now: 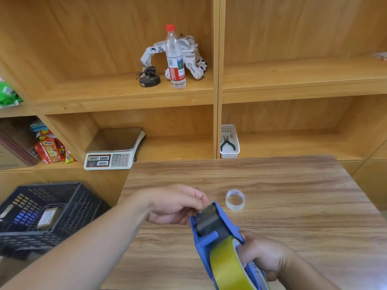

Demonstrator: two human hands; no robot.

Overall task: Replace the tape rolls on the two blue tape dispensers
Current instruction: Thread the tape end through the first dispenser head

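A blue tape dispenser (pixel 206 240) is held above the wooden table (pixel 282 206), near its front edge. A yellowish tape roll (pixel 225 266) sits in it. My right hand (pixel 266 255) grips the dispenser's handle from the right. My left hand (pixel 176 205) is at the dispenser's toothed front end, its fingers pinched at the tape's end by the blade. A thin, nearly empty clear tape roll (pixel 235 199) lies flat on the table just beyond the dispenser. Only one dispenser is in view.
A dark plastic crate (pixel 62 197) with a small box inside stands left of the table. Behind are wooden shelves with a weighing scale (pixel 113 151), a white basket (pixel 232 152) holding pliers, a water bottle (pixel 175 59), a toy robot and snack packets.
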